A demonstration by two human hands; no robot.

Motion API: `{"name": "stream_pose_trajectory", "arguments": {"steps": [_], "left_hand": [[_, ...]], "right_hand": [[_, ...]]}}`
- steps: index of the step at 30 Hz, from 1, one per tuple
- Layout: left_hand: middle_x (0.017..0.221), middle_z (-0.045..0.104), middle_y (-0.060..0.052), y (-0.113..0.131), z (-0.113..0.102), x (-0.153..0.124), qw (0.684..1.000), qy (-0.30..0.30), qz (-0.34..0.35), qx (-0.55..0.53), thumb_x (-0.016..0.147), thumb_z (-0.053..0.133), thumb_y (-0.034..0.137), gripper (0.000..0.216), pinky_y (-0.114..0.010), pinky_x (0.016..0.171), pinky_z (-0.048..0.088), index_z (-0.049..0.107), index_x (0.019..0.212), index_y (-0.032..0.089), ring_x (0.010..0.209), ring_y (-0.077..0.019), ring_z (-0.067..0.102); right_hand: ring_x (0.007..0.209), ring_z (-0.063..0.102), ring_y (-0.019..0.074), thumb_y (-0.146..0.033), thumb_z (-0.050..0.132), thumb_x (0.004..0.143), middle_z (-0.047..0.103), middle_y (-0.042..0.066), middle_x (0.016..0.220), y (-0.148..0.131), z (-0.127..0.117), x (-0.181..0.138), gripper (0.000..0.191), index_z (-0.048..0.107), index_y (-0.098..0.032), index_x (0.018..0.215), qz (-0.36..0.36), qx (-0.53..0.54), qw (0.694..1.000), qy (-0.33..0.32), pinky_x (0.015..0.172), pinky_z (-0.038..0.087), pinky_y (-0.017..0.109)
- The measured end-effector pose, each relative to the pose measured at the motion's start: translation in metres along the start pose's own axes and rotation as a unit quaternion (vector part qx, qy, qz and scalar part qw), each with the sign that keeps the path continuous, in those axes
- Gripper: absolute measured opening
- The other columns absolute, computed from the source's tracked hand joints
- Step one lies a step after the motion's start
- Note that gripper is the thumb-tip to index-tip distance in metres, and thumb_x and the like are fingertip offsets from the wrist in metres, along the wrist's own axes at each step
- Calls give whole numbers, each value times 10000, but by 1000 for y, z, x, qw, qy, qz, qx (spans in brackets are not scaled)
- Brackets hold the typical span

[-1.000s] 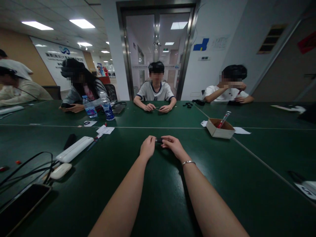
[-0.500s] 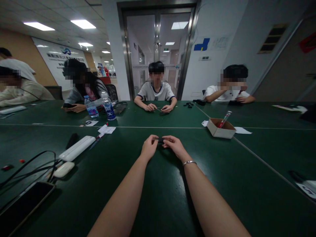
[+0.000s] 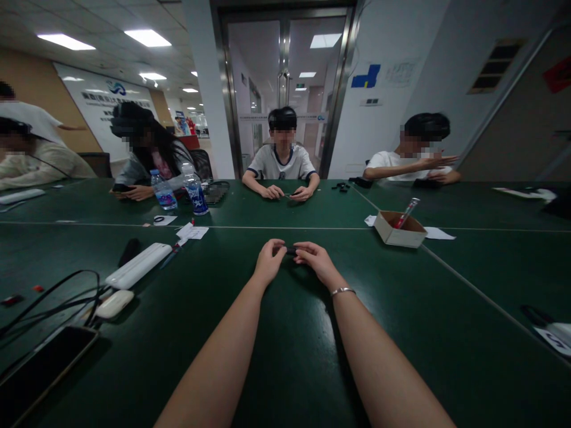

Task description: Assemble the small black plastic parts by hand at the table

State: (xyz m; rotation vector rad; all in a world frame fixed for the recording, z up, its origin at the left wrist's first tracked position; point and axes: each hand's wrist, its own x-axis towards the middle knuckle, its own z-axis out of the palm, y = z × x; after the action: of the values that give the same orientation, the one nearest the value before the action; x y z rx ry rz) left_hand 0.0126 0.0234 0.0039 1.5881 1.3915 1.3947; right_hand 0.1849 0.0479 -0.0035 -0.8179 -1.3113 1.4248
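Observation:
A small black piece [image 3: 291, 251], too small to identify, spans the gap between my two hands over the green table [image 3: 285, 345]. My left hand [image 3: 269, 261] pinches its left end between thumb and fingers. On the other end, the fingers of my right hand [image 3: 314, 259] are closed in a similar pinch. A silver bracelet [image 3: 343, 290] circles my right wrist. The fingertips partly cover the piece.
To the left lie a phone [image 3: 49, 365], black cables, a white power bank [image 3: 139, 266] and a white case [image 3: 115, 304]. An open box [image 3: 400, 230] holding a tube stands right. Two bottles [image 3: 195, 190] and several seated people are across the table.
Both my hands keep their pinch on the black piece, almost unmoved. The view has shifted slightly. At the far right, a person's hand has moved outward from near the head.

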Motion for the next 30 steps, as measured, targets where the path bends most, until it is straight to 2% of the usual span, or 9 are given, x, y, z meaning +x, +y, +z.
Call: {"name": "stream_pose_trajectory", "arguments": {"steps": [3, 6, 10, 14, 17, 23, 26, 28, 30], "left_hand": [[915, 661, -50, -2, 0, 0, 1000, -9, -27, 13, 899, 529, 325, 210, -291, 792, 473, 608, 1036, 186, 844, -166, 614], [775, 635, -12, -2, 0, -1, 998, -24, -39, 30, 905, 502, 314, 205, -274, 694, 448, 602, 1045, 203, 706, -151, 584], [875, 643, -22, -4, -1, -1, 999, -22, -35, 25, 884, 521, 303, 210, -264, 709, 442, 603, 1057, 219, 806, -159, 598], [762, 617, -8, -5, -3, 0, 998, -34, -42, 37, 926, 438, 358, 250, -269, 666, 428, 610, 1042, 218, 711, -157, 579], [818, 634, -12, -4, -3, 0, 998, -27, -35, 40, 891, 482, 282, 210, -262, 694, 431, 615, 1038, 214, 755, -153, 587], [716, 604, 1, -3, -3, 0, 998, -37, -39, 23, 921, 434, 351, 254, -266, 661, 423, 615, 1027, 209, 699, -154, 581], [811, 636, -10, -4, -3, 0, 999, -25, -28, 14, 881, 488, 276, 203, -264, 714, 437, 620, 1019, 207, 772, -153, 597], [818, 640, -13, -3, -3, 0, 999, -27, -31, 7, 890, 476, 294, 207, -264, 710, 441, 620, 1010, 204, 768, -154, 598], [738, 619, -3, -2, -3, 0, 999, -35, -40, 11, 910, 451, 347, 243, -265, 674, 436, 617, 1012, 202, 704, -154, 587]], "right_hand": [[688, 663, 161, -356, 844, 640, 692, 59, 835, 0, 0, 0, 424, 698, -150, 980, 0, -3, 1000, 1, 643, 563, 255], [684, 658, 157, -336, 850, 630, 691, 58, 838, -1, 1, 0, 414, 704, -153, 971, 0, 0, 1000, -2, 635, 558, 247], [682, 657, 153, -326, 845, 637, 692, 59, 836, -2, 1, -1, 405, 708, -148, 974, -1, 4, 1000, -2, 646, 557, 240], [675, 655, 149, -312, 845, 633, 692, 60, 842, -3, 1, -1, 398, 714, -145, 970, 1, 8, 1000, -1, 643, 557, 238], [673, 657, 153, -300, 850, 627, 690, 58, 841, -2, 0, -1, 397, 716, -146, 967, 0, 10, 1000, 0, 635, 559, 239], [678, 655, 149, -324, 848, 628, 687, 52, 854, -1, 0, 0, 408, 704, -153, 969, 1, 4, 1000, -2, 641, 559, 245], [678, 656, 156, -330, 846, 620, 684, 48, 842, -1, 0, 0, 410, 705, -155, 963, 0, 0, 1000, 2, 639, 560, 256], [680, 657, 158, -328, 847, 618, 685, 48, 842, -1, 0, 0, 409, 705, -157, 961, 0, 0, 1000, 2, 640, 560, 257], [683, 658, 154, -324, 848, 619, 688, 50, 853, -2, 0, 0, 406, 707, -157, 962, 0, 3, 1000, -1, 641, 561, 250]]}}
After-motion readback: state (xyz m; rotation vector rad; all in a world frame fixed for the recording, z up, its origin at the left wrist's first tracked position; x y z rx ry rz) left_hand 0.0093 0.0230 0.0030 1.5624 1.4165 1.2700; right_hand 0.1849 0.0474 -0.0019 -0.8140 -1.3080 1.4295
